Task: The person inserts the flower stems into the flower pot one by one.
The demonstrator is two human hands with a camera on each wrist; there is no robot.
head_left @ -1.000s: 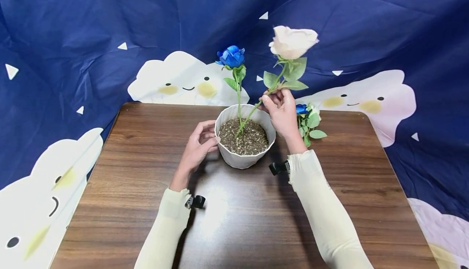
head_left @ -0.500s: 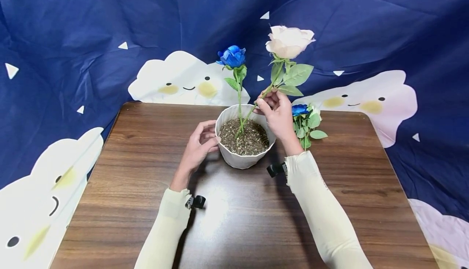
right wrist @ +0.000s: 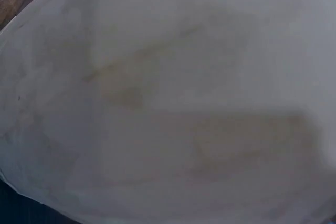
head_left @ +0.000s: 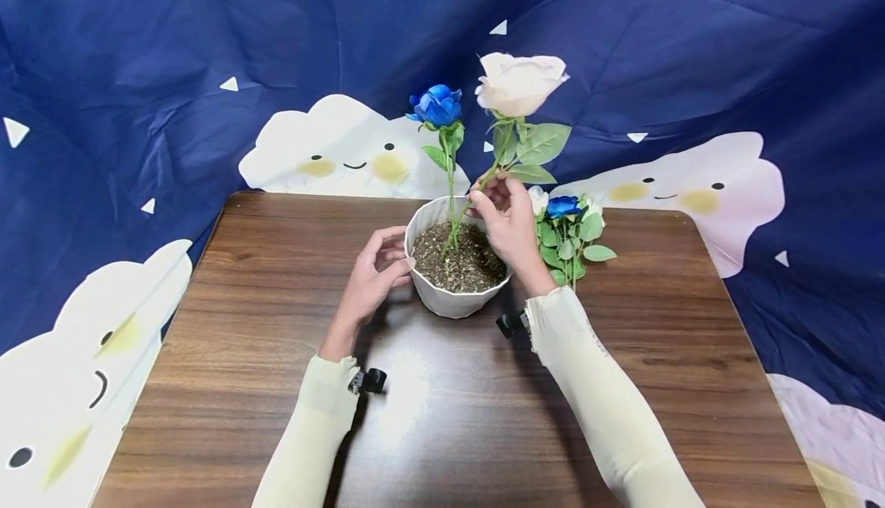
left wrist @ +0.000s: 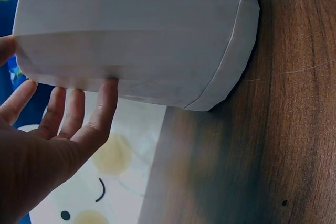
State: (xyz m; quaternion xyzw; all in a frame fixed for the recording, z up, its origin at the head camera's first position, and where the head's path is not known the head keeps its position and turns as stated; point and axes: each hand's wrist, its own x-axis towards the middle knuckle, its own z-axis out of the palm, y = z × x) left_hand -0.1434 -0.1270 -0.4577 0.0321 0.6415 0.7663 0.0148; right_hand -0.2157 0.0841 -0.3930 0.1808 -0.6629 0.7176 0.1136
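Right hand (head_left: 508, 220) pinched the green stem of the white rose (head_left: 520, 84) just above the rim of the white pot (head_left: 452, 302), fingers and thumb curled round it, while the stem's foot sat in the soil (head_left: 462, 258). Left hand (head_left: 373, 277) steadied the pot from the other side with straight, relaxed fingers — in the left wrist view the fingertips (left wrist: 107, 90) lay flat against the pot's wall, holding nothing.

The step in hand looked like setting the white rose into the soil beside the blue rose (head_left: 437, 106), which stood upright and planted on its own. Judging from the lean, the stem was in but not yet seated; the next move would call for pressing it deeper and bringing it upright, with the left hand bracing the pot against tipping.

The wooden table (head_left: 276, 385) bore the pot near its far middle, before a dark blue backdrop (head_left: 173, 39) printed with smiling clouds. The white rose was the tallest thing there — a full, pale bloom with broad green leaves below it, tilted to the right. Just right of the pot, on the table, lay a small bunch of spare flowers (head_left: 567, 227), blue and white among leaves. The right wrist view showed only the blurred pot wall.
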